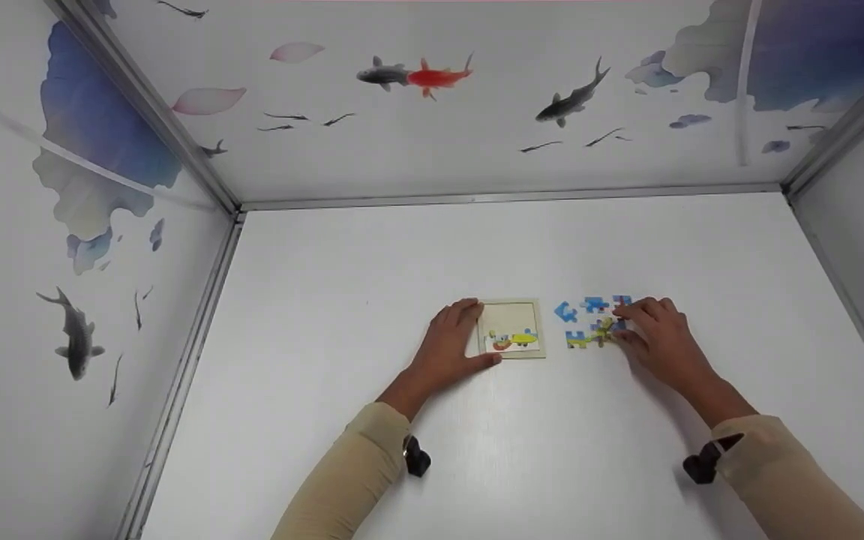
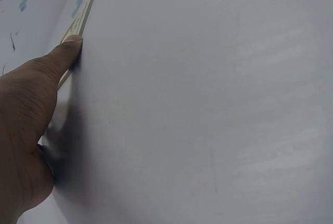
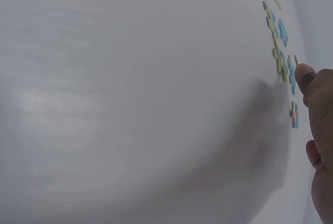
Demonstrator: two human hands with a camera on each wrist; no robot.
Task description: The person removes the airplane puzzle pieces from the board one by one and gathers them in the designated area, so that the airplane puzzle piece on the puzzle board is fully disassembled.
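Observation:
A square wooden puzzle tray (image 1: 511,306) lies on the white table, with a few picture pieces (image 1: 514,340) fitted along its lower edge. My left hand (image 1: 449,341) grips the tray's left side, fingers at the upper corner and thumb at the lower edge. In the left wrist view the thumb (image 2: 67,50) presses against the tray's rim. Right of the tray lie several loose jigsaw pieces (image 1: 575,340), blue, yellow and green. Among the rightmost ones, my right hand (image 1: 661,337) pinches a puzzle piece between thumb and fingertips, mostly hidden by them.
A separate blue piece (image 1: 565,312) lies nearest the tray's right side. White panels with painted fish (image 1: 571,97) enclose the table (image 1: 357,262) at the back and sides, joined by metal edging (image 1: 402,202). Black wrist cameras (image 1: 417,457) sit at both sleeves.

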